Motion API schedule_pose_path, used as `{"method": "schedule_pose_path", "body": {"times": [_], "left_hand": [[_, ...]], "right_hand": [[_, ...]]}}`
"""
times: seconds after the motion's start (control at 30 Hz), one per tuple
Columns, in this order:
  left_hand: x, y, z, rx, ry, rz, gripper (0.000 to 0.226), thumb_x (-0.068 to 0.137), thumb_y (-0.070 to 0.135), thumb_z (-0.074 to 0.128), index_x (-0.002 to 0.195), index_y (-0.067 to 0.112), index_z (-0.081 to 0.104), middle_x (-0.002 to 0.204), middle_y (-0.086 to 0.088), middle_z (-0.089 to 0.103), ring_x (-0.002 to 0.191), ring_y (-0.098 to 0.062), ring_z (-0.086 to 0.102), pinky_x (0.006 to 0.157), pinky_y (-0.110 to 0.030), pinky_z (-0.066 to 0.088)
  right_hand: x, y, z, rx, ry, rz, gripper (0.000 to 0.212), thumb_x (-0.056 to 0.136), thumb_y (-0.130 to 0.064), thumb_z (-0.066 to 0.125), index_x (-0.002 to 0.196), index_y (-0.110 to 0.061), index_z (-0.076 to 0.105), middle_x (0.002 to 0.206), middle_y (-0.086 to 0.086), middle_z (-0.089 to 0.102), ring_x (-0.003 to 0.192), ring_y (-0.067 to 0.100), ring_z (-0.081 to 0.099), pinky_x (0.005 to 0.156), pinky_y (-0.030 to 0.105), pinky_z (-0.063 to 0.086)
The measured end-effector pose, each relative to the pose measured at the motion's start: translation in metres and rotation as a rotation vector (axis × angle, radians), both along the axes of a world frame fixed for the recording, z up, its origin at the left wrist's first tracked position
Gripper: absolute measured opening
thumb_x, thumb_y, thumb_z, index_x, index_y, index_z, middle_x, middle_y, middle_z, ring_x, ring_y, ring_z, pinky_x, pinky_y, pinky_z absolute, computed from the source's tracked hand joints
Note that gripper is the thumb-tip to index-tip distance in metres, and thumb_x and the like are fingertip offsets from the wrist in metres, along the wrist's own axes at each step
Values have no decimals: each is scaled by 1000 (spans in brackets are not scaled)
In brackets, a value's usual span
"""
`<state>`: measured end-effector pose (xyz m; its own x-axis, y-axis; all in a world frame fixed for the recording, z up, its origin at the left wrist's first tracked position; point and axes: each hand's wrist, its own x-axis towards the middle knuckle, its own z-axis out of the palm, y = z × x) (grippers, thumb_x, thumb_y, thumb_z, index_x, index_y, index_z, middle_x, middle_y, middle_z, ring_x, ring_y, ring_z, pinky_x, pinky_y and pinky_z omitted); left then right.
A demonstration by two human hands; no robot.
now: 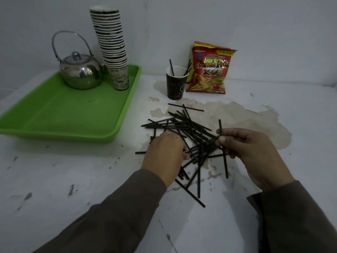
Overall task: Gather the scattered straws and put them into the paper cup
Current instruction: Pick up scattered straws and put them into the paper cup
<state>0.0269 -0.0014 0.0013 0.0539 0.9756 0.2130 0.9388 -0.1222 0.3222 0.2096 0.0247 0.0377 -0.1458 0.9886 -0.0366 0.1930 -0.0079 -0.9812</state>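
Note:
A heap of thin black straws (189,132) lies scattered on the white surface in front of me. Beyond it stands a dark paper cup (176,86) with a few straws upright inside. My right hand (249,152) pinches one black straw (225,168) between thumb and fingers, holding it nearly upright at the right edge of the heap. My left hand (164,154) rests palm down on the left part of the heap, fingers curled onto the straws; its fingertips are hidden, so I cannot tell whether it grips any.
A green tray (60,115) at the left carries a steel kettle (81,72) and a tall stack of paper cups (113,46). A red snack bag (209,70) leans against the wall just right of the cup. The surface paint is peeled beneath the straws.

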Motion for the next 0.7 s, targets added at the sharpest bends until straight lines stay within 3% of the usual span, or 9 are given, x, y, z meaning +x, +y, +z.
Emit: {"method": "schedule_pose_path", "body": {"times": [0.1,0.17,0.27,0.33,0.43,0.57,0.7], "left_hand": [[6,0,1,-21,8,4,18,90,22,55,94,13,70,91,-4,64,87,-17,59,72,-25,44],[9,-4,4,10,28,-9,18,90,15,52,93,15,69,92,-3,64,87,-16,58,74,-25,47],[8,-8,13,-10,-4,-21,19,91,16,50,97,14,68,97,-4,63,90,-18,57,79,-29,49],[5,-7,27,-77,-30,-25,19,91,18,51,102,16,67,102,-4,63,94,-19,58,83,-31,48],[-4,-4,48,-159,-119,-3,19,89,18,57,105,17,66,105,-1,65,94,-14,58,83,-25,44],[-12,-6,63,4,-357,49,13,76,17,72,88,21,72,68,14,59,62,3,53,58,-2,37],[-13,-5,68,-47,-509,0,17,68,18,78,83,22,72,66,13,61,62,14,51,56,2,37]], "right_hand": [[4,4,-1,136,-158,-28,13,78,-12,67,90,-15,72,73,-2,71,56,-3,58,55,11,44],[9,7,-1,263,-353,-7,9,78,-15,68,84,-20,71,73,-9,68,63,-1,59,57,2,40],[18,12,-5,403,-739,45,10,76,-14,70,79,-23,71,74,-12,61,70,10,50,60,12,35],[21,14,-10,450,-888,90,10,75,-12,71,79,-22,71,76,-10,57,77,12,45,63,24,31],[22,17,-16,453,-961,131,11,74,-12,71,80,-21,71,82,-5,63,81,14,43,70,31,35],[16,18,-20,432,-996,191,14,75,-12,68,87,-21,71,96,1,68,93,22,50,81,39,41],[12,19,-20,464,-1025,226,17,78,-12,65,92,-19,70,102,2,67,98,24,49,83,39,40]]}}
